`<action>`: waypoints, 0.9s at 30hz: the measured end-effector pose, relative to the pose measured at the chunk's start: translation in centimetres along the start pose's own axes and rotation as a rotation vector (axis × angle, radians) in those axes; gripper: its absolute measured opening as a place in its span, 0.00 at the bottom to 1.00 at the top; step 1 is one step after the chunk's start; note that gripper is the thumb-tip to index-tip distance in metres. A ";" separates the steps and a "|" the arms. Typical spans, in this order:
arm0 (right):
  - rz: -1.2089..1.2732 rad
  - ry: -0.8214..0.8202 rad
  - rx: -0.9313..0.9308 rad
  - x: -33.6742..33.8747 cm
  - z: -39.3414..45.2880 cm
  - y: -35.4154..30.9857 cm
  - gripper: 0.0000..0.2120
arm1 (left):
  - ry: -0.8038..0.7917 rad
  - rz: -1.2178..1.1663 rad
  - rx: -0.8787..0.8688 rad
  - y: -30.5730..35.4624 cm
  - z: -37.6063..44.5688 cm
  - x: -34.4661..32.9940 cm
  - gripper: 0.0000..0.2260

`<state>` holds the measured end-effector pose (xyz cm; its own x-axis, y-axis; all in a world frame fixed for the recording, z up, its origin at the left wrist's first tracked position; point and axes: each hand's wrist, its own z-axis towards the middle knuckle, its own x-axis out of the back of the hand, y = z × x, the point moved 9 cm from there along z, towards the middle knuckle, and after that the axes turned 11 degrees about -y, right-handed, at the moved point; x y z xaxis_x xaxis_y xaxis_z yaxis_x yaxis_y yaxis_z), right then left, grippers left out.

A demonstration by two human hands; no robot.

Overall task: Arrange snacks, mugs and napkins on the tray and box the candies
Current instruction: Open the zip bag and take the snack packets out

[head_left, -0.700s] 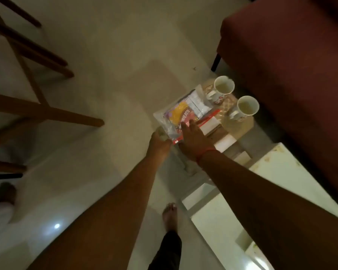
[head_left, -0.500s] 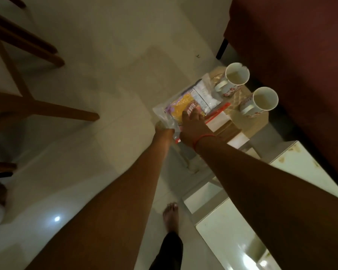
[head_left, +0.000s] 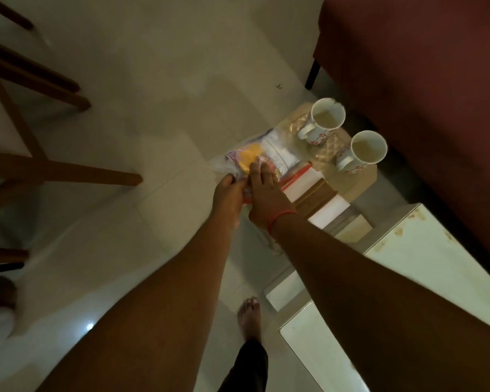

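A beige patterned tray (head_left: pixel 364 181) holds two white flowered mugs (head_left: pixel 324 120) (head_left: pixel 364 151) at its far end. Clear snack packets (head_left: pixel 255 155), one with yellow contents, lie on its near left end. A brown box (head_left: pixel 316 195) and white napkins (head_left: pixel 333 212) sit beside them. My left hand (head_left: pixel 228 195) grips the near left corner, at the packets' edge. My right hand (head_left: pixel 266 190) lies flat on the packets, fingers spread. What is under my hands is hidden.
A dark red sofa (head_left: pixel 425 94) stands right behind the mugs. A white glossy table (head_left: pixel 425 267) lies at the lower right. Wooden chair legs (head_left: pixel 54 168) cross the left side. My bare foot (head_left: pixel 249 315) stands on the pale tiled floor.
The view has shifted, so tray and mugs sit further right. My right hand has slid further onto the packets. My left hand has closed in beside it.
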<state>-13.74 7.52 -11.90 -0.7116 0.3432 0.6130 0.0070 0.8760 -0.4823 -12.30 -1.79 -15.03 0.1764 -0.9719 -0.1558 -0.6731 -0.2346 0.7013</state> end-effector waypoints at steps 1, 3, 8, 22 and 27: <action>0.036 0.022 0.024 0.5 -0.9 -0.7 0.47 | 0.014 0.056 -0.022 0.7 -0.8 0.0 0.11; 0.124 0.071 0.078 2.1 -3.6 -2.0 0.47 | 0.042 0.193 -0.083 3.3 -3.9 -0.8 0.14; 0.375 0.193 0.169 6.0 -13.3 -2.8 0.45 | 0.034 0.320 -0.240 8.5 -13.5 -5.1 0.06; 0.655 0.724 0.171 14.7 -53.6 15.5 0.21 | -0.545 0.454 -0.412 1.9 -42.8 -37.1 0.12; 0.546 0.796 0.078 15.0 -66.6 24.1 0.25 | -0.667 0.487 -0.461 -2.6 -51.5 -47.1 0.15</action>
<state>22.55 56.34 27.33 0.0605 0.8503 0.5227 0.1278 0.5128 -0.8489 18.09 45.57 26.32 -0.5927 -0.8045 -0.0387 -0.1890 0.0922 0.9776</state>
